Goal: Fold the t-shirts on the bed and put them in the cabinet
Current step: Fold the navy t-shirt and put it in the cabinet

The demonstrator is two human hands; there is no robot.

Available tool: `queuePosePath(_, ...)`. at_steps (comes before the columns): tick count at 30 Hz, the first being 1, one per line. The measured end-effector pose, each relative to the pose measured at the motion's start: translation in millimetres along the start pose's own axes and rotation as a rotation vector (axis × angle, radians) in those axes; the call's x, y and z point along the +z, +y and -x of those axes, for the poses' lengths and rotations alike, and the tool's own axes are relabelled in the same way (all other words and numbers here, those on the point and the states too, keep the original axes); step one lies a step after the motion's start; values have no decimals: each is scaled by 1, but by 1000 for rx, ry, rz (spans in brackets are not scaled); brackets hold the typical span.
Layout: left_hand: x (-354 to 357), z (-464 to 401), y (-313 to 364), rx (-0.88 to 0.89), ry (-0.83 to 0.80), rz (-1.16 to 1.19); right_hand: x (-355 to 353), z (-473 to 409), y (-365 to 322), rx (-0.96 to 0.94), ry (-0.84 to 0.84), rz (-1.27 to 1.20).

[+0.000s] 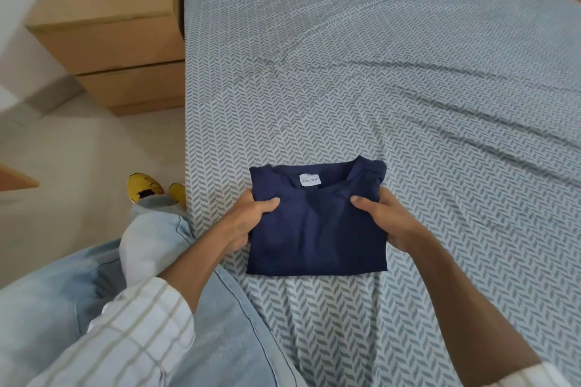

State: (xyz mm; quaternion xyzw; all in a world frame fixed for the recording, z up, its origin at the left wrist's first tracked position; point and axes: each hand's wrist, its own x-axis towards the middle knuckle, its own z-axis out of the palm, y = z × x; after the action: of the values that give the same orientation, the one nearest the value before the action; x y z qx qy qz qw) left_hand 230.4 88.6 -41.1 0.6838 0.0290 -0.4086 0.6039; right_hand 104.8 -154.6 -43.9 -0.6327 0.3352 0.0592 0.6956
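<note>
- Both hands are clamped on the folded navy t-shirt (316,223), the left hand (248,220) at its left edge and the right hand (382,220) at its right edge, thumbs on top and fingers tucked underneath. The shirt lies on the bed (408,88) between them, collar and white label on the far side.
- Lifting from the two side edges alone looks risky to me: the middle could sag and the fold open out.
- If one hand rises ahead of the other, the layers may slide and the near edge drop loose.
- Fingers under the shirt could snag the bedsheet and drag it up too.
- No cabinet for storing it is clearly in view; the wooden drawers (107,38) stand well off beyond the left hand, so a long carry could undo the fold.
- Yellow shoes (146,190) and the person's own leg sit near the left hand, and might trip a quick turn.
</note>
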Motion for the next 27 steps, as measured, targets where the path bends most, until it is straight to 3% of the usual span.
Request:
queuePosePath(8, -18, 47, 25, 53, -49, 122, 8, 36, -39, 23, -139, -176)
queuePosePath(14, -40, 125, 57, 231, -47, 158, 34, 82, -87, -185, -385, -116)
queuePosePath(20, -68, 186, 72, 321, 96, 224, 84, 106, -113, -273, -406, -115)
queuePosePath(27, -106, 212, 74, 409, 156, 272, 116, 117, -134, -269, -454, -153)
